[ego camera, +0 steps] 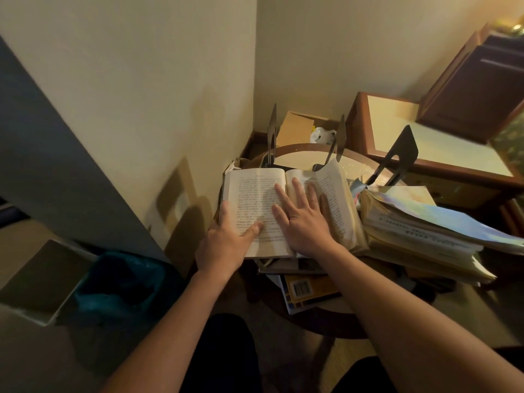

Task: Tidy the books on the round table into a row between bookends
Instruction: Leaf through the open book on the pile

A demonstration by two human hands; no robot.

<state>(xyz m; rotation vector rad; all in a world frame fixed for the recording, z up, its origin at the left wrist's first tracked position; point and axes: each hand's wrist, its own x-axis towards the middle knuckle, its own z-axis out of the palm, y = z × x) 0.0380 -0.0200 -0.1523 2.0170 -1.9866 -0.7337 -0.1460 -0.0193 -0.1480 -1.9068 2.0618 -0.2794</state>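
An open book [255,194] with printed pages lies on top of a pile on the round table [306,154]. My left hand [226,239] grips its left page edge, thumb on the page. My right hand [303,219] lies flat, fingers spread, across the spine and right page. Three dark metal bookends stand upright at the back: one at the left [272,134], one in the middle [338,140], one at the right [399,154]. A tall messy stack of books [419,234] sits to the right. More books, one with a yellow cover and barcode [309,290], stick out beneath the open book.
The wall corner is right behind the table. A cardboard box [295,126] and a white plastic bag [321,136] lie on the floor behind it. A wooden desk [425,143] stands at the right. A bin with a blue liner [119,282] is at lower left.
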